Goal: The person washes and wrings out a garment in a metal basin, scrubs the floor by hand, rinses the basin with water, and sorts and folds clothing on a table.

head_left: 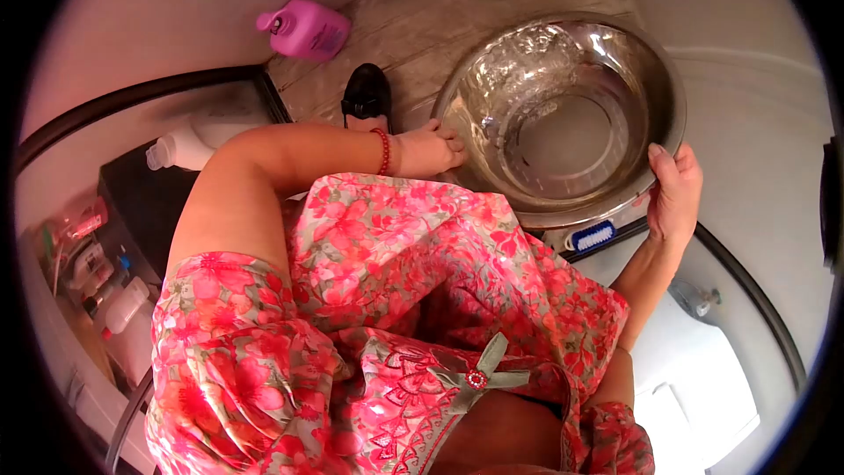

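Note:
A wide, shiny metal basin [457, 88] is held at a tilt in front of me, its open side towards me. Some shallow, clear liquid seems to lie in its bottom. My right hand [675, 189] grips the rim at the lower right, thumb on the inside edge. At the basin's left side, my left hand [428, 151] has its fingers curled against the rim; a red bead bracelet is on that wrist. Just under the near rim lies a blue brush [591, 236] with white bristles.
A pink bottle [309, 31] lies on the wood-look floor [396, 26] near a black shoe [367, 92]. To the left are a white bottle [183, 149] on a dark box [136, 189] and several smaller bottles. Dark-edged frames [752, 286] curve along both sides.

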Available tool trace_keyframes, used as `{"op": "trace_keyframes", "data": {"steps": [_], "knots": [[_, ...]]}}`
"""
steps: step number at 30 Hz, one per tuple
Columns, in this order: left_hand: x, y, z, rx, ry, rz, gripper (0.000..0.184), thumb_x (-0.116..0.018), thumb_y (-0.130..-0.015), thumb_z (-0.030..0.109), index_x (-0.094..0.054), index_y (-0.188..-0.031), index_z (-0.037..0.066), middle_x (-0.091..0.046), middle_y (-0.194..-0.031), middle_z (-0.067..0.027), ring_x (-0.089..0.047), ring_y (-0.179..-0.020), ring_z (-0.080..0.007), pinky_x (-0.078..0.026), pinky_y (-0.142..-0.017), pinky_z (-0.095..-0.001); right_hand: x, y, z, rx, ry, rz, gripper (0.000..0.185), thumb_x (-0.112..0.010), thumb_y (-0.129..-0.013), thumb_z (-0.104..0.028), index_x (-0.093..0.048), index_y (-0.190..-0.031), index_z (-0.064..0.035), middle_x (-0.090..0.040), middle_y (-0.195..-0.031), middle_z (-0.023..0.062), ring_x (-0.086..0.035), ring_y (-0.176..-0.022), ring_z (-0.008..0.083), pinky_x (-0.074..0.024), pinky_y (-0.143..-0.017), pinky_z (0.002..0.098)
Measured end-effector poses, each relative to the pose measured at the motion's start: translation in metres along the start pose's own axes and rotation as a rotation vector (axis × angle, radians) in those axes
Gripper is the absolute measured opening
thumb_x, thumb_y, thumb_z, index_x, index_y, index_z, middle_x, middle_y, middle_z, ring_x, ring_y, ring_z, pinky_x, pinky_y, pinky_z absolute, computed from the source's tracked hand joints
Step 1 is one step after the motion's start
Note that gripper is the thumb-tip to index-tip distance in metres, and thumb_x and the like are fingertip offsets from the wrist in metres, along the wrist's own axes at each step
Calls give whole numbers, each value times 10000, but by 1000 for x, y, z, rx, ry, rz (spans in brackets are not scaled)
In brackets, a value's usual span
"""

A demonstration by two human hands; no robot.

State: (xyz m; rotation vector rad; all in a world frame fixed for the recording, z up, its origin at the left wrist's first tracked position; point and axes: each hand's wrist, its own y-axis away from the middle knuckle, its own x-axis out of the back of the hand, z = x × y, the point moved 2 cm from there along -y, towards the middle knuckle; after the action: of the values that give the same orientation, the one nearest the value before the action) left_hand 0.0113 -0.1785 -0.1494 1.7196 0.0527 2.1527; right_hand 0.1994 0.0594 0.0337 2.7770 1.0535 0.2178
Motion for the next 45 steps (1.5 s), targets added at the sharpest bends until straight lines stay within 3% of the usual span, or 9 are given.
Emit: {"op": "trace_keyframes", "data": {"steps": [20,25,26,29,33,34,39,41,45], "knots": [[-31,-28,41,-187,93,175,382,-470,-820,220,-447,-1139,9,-526,-1169,-115,-507,-1078,-314,-473,-769,-469,-89,24,-71,279,497,68,353,-647,-841,-143,-364,-637,-94,-366,-551,-70,-316,-502,13,-236,-424,214],[-22,-30,41,-491,388,222,257,-481,-824,198,-484,-1007,18,-543,-1049,-112,-522,-1007,-299,-440,-830,-455,-54,31,-59,182,415,206,338,-643,-857,-191,-395,-643,-109,-399,-543,-58,-323,-426,19,-237,-361,201],[-57,-49,38,-392,773,81,166,-496,-816,185,-499,-885,34,-555,-957,-123,-536,-961,-301,-426,-823,-457,-40,30,-50,188,401,209,321,-645,-861,-213,-418,-659,-109,-419,-541,-47,-323,-382,28,-240,-325,200],[-43,-36,38,-487,468,154,230,-476,-850,254,-582,-944,74,-612,-945,-130,-581,-926,-287,-462,-762,-431,-13,45,-34,47,259,302,272,-639,-864,-205,-455,-696,-94,-475,-548,-14,-376,-344,57,-287,-302,196],[1,-22,20,-440,450,1,157,-625,-671,96,-526,-779,40,-561,-824,-131,-549,-888,-328,-443,-762,-429,49,54,13,28,38,281,195,-634,-864,-177,-515,-751,-71,-569,-620,28,-449,-352,81,-350,-289,193],[-15,-22,8,-478,503,228,274,-665,-585,57,-563,-838,35,-596,-837,-139,-571,-853,-343,-462,-746,-436,63,62,27,-24,-24,253,176,-632,-867,-179,-535,-779,-61,-586,-653,36,-493,-404,95,-396,-334,200],[70,67,-57,671,514,321,175,-547,-699,135,-621,-812,23,-631,-772,-180,-615,-737,-344,-476,-650,-444,112,99,106,-92,-311,273,92,-607,-855,-103,-586,-885,-19,-631,-808,73,-614,-669,169,-535,-586,266],[52,115,-70,1095,545,892,186,-530,-754,179,-642,-788,35,-624,-830,-210,-582,-754,-401,-455,-655,-482,119,110,126,-224,-382,397,163,-572,-796,-10,-597,-955,10,-628,-940,105,-598,-869,224,-520,-790,352],[11,176,-102,1235,694,1378,420,-722,-693,184,-578,-1042,0,-629,-995,-189,-599,-948,-313,-468,-818,-369,133,122,170,-366,-388,619,347,-545,-638,-31,-578,-976,42,-595,-1011,135,-564,-941,274,-485,-860,403]]}}
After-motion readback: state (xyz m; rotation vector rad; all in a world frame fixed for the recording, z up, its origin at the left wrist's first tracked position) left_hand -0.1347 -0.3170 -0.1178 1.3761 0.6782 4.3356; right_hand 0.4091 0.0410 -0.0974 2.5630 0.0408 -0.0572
